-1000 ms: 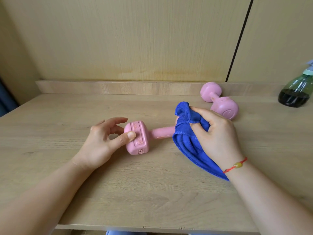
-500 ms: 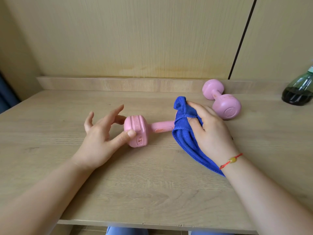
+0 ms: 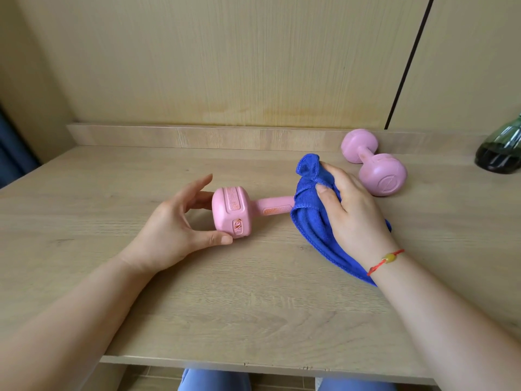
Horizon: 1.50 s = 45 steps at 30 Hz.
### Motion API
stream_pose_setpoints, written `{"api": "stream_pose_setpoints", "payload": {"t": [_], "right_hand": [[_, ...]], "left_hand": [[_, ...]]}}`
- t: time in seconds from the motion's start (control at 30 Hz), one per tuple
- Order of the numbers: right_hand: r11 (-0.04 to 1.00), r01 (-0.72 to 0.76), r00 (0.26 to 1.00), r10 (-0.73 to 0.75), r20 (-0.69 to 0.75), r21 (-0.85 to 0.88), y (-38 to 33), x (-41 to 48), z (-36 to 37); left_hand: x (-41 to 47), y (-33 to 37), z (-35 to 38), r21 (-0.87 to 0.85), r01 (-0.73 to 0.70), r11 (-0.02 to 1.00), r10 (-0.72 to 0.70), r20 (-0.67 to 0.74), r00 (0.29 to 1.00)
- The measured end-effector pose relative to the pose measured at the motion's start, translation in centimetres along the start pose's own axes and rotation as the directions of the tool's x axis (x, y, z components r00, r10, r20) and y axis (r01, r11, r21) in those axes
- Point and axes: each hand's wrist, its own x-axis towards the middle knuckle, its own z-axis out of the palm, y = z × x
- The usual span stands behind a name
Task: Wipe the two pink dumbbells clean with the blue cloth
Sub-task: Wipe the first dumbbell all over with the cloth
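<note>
**Item 1: near dumbbell** point(image 3: 234, 213)
- Colour: salmon pink. The exposed head is faceted, with a textured panel on the top facet and raised "KG" lettering on the near facet.
- The handle carries a textured strip.
- Position: lying on the wooden surface point(image 3: 225, 306), centre.
- Long axis: left to right, with the right end angled slightly away from the person. The exposed head points left; the right head is hidden under the blue cloth point(image 3: 313, 218).

**Item 2: far dumbbell** point(image 3: 375, 165)
- Colour: paler, lilac pink. Both heads are rounded, and the near end face carries a circular emblem.
- Position: lying on the surface at the back right, just beyond the right hand point(image 3: 355, 215).
- Long axis: diagonal, from far left to near right.

**Hands**
- Left hand point(image 3: 169, 230): grip open. The thumb tip touches the lower near edge of the exposed head, the fingers lie fairly straight against its end face, and the index finger is raised clear.
- Right hand: grip closed on the blue cloth, fingers curled over it where it is bunched around the right end of item 1. The free part of the cloth trails on the surface toward the wrist.
</note>
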Motion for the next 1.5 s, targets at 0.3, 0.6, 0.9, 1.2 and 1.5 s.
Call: {"api": "stream_pose_setpoints", "payload": {"t": [0.3,0.6,0.9,1.2,1.5], "right_hand": [[0.998,0.063,0.998,-0.063,-0.024,-0.006,0.1,-0.6,-0.2],[0.663,0.420,0.876,-0.473,0.087,-0.619,-2.3,-1.8,2.0],[0.724,0.509,0.857,-0.473,0.201,-0.466,-3.7,-1.7,5.0],[0.646,0.669,0.739,-0.629,0.242,-0.367,-1.7,-3.0,2.7],[0.518,0.537,0.807,-0.546,0.226,-0.666,-2.3,-3.1,2.8]], "left_hand": [[-0.5,0.1,-0.1,-0.026,-0.017,1.000,0.017,0.010,1.000],[-0.7,0.8,0.2,0.007,-0.036,0.999,0.036,0.014,0.999],[-0.6,1.1,0.4,0.046,-0.010,0.999,0.009,0.023,1.000],[-0.3,0.8,0.4,0.113,0.013,0.994,-0.014,0.010,1.000],[0.0,0.3,0.4,-0.028,0.109,0.994,-0.109,0.014,0.994]]}}
